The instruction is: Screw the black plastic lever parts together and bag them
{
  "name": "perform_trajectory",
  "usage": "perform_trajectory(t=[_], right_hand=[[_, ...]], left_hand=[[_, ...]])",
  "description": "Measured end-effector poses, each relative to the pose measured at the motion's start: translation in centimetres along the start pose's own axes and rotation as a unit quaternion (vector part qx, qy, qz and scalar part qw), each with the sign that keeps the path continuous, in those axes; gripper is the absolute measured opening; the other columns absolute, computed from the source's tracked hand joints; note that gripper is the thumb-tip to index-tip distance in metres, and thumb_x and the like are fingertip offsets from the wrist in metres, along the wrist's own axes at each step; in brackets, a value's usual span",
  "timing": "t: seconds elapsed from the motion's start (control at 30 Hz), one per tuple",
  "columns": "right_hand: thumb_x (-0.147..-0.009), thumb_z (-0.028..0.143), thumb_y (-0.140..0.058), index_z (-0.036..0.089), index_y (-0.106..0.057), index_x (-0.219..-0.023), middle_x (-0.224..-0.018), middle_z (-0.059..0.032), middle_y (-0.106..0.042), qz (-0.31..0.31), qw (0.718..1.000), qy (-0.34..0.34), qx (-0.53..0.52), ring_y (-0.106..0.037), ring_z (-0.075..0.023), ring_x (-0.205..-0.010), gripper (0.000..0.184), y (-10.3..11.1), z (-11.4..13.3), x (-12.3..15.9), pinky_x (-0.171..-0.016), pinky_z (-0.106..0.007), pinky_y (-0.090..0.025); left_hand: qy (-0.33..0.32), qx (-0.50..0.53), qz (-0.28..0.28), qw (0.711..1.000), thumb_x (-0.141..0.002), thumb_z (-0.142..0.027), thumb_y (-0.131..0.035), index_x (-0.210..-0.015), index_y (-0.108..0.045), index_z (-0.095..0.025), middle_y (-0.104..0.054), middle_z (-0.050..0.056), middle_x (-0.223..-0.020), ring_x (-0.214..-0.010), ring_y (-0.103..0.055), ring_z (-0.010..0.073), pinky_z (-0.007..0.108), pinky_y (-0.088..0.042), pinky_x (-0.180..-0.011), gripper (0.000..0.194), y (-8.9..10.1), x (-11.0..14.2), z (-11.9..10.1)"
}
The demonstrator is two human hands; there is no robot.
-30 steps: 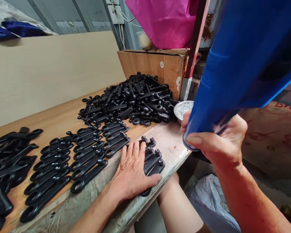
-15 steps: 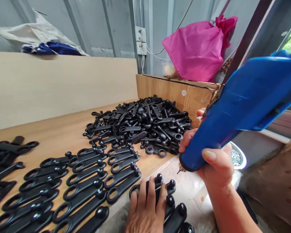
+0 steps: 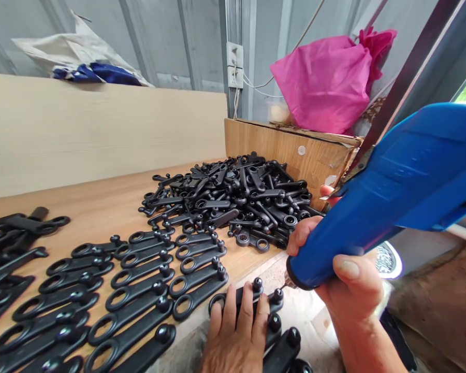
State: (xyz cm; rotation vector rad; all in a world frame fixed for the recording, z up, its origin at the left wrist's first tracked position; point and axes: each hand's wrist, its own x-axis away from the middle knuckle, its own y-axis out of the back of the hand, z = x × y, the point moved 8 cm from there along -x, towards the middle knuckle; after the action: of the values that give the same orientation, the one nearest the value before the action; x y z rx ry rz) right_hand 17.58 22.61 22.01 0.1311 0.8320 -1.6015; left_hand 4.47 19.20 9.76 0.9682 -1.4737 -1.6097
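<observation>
My right hand (image 3: 339, 269) is wrapped round the nose of a big blue power screwdriver (image 3: 388, 197). Its bit tip sits just above the knob of a black plastic lever (image 3: 275, 298) at the bench's near edge. My left hand (image 3: 236, 336) lies flat, fingers stretched out, pressing down on a short row of these black levers (image 3: 283, 347). To the left, rows of the same black levers (image 3: 140, 290) lie side by side on the wooden bench (image 3: 101, 212). A loose heap of black levers (image 3: 233, 197) is piled behind.
A wooden box (image 3: 291, 150) stands behind the heap with a pink bag (image 3: 322, 77) on it. A small metal dish of screws (image 3: 386, 259) sits beyond my right hand. More black levers (image 3: 11, 243) lie at far left. A pale board (image 3: 101, 129) backs the bench.
The view has tilted up and closer. My right hand has brought the blue screwdriver down from beside the screw dish until its tip is at a lever knob. The left hand stays pressed on the levers.
</observation>
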Motion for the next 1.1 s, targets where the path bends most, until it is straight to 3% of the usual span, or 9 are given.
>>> perform_trajectory(t=[0.27,0.57,0.87,1.1], right_hand=[[-0.058,0.043,-0.079,0.017,-0.066,-0.08,-0.065,-0.0011,-0.064,0.012,1.0,-0.003,0.024,-0.057,-0.0167,-0.054,0.037,-0.1,-0.3,0.1,-0.045,-0.027,-0.044],[-0.058,0.044,-0.078,0.018,-0.066,-0.078,-0.064,-0.0011,-0.064,0.012,0.999,-0.003,0.04,-0.056,-0.017,-0.054,0.035,-0.2,-0.3,0.3,-0.044,-0.028,-0.044],[-0.056,0.044,-0.078,0.016,-0.068,-0.073,-0.062,-0.0018,-0.063,0.01,0.999,-0.005,0.043,-0.055,-0.0168,-0.052,0.034,-0.2,-0.2,0.2,-0.045,-0.028,-0.043],[-0.058,0.047,-0.072,0.017,-0.068,-0.067,-0.058,-0.0023,-0.059,0.011,0.996,-0.037,0.081,-0.05,-0.0157,-0.049,0.031,0.0,-1.2,0.6,-0.045,-0.029,-0.039]], left_hand=[[-0.003,0.0,-0.014,1.0,-0.088,-0.005,-0.036,-0.133,-0.048,-0.032,-0.049,0.008,-0.138,-0.126,-0.044,0.0348,0.054,-0.041,-0.096,0.053,-0.3,0.0,0.1],[-0.008,-0.008,-0.056,0.998,-0.083,-0.003,-0.042,-0.132,-0.049,-0.031,-0.049,0.007,-0.138,-0.126,-0.042,0.0337,0.053,-0.04,-0.097,0.057,-0.8,0.3,0.0],[-0.003,-0.007,-0.009,1.0,-0.086,-0.004,-0.04,-0.134,-0.047,-0.03,-0.047,0.009,-0.14,-0.127,-0.042,0.0348,0.054,-0.041,-0.098,0.055,0.2,0.2,-0.2],[-0.008,0.006,-0.013,1.0,-0.085,-0.01,-0.045,-0.132,-0.049,-0.029,-0.048,0.009,-0.139,-0.126,-0.043,0.0362,0.053,-0.042,-0.096,0.052,0.3,0.1,-0.2]])
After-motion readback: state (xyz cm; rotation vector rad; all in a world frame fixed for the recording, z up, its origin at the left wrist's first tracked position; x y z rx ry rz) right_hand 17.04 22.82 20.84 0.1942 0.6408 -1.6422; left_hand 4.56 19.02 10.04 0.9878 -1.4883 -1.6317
